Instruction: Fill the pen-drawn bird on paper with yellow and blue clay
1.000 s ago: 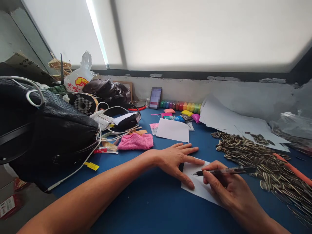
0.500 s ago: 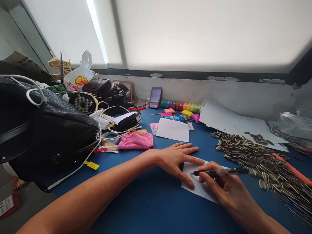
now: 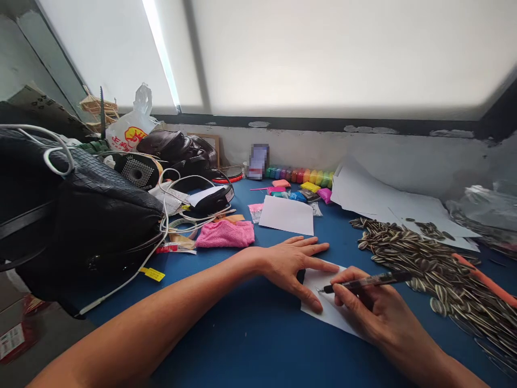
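Note:
My left hand (image 3: 293, 269) lies flat with fingers spread, thumb and index finger resting on the left part of a white sheet of paper (image 3: 327, 312). A dark pen (image 3: 369, 281) is gripped in my right hand (image 3: 383, 307), its tip at the paper between my left thumb and index finger. Faint marks show near the tip. My right hand covers the right part of the sheet. Beyond my left hand, a second white sheet (image 3: 286, 215) lies on the blue table (image 3: 250, 339).
Striped sunflower seeds (image 3: 428, 264) are heaped at right with an orange strip (image 3: 484, 281) among them. Stacked paper (image 3: 363, 194) stands behind. A pink cloth (image 3: 226, 234), white cables and a black bag (image 3: 81, 226) occupy the left. Colourful clay packets (image 3: 310, 187) and a phone (image 3: 257, 161) are at back.
My right hand has shifted slightly right with the pen, which now tilts a little more, its back end higher. My left hand has stayed in place.

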{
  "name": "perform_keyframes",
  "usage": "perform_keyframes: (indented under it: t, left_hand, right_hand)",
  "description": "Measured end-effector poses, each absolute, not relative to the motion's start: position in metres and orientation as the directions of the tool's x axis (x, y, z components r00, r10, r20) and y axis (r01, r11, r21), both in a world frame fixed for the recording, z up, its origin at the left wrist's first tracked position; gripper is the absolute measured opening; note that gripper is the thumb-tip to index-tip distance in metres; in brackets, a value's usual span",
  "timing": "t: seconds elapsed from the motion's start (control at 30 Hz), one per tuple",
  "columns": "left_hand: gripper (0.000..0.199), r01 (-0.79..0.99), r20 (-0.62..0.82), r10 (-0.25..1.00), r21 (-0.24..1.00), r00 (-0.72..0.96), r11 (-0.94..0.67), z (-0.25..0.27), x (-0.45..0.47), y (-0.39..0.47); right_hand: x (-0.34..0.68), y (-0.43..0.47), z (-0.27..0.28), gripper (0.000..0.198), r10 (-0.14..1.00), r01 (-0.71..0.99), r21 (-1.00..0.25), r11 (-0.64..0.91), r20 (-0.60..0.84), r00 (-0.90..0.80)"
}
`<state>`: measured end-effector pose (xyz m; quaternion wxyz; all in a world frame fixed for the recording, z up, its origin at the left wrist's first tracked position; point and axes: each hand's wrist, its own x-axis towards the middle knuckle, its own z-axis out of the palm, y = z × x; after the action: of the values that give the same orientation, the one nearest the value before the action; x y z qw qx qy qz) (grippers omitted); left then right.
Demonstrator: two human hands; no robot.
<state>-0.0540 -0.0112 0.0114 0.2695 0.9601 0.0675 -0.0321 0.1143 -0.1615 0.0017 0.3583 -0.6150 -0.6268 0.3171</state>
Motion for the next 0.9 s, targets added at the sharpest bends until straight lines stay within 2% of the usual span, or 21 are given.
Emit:
perform_keyframes:
  t: [0.27, 0.9]
  left_hand:
    - [0.086, 0.141, -0.095, 0.107, 0.514, 0.99, -0.846, 0.01, -0.054, -0.01]
    - [0.086, 0.154, -0.116, 0.111, 0.509, 0.987, -0.847, 0.013, -0.054, -0.012]
  right_hand:
    - [0.116, -0.161, 0.004, 0.03, 0.997, 0.563, -0.825, 0.055, 0.072, 0.007]
    - [0.123, -0.164, 0.014, 0.032, 0.996, 0.715, -0.695, 0.076, 0.087, -0.021]
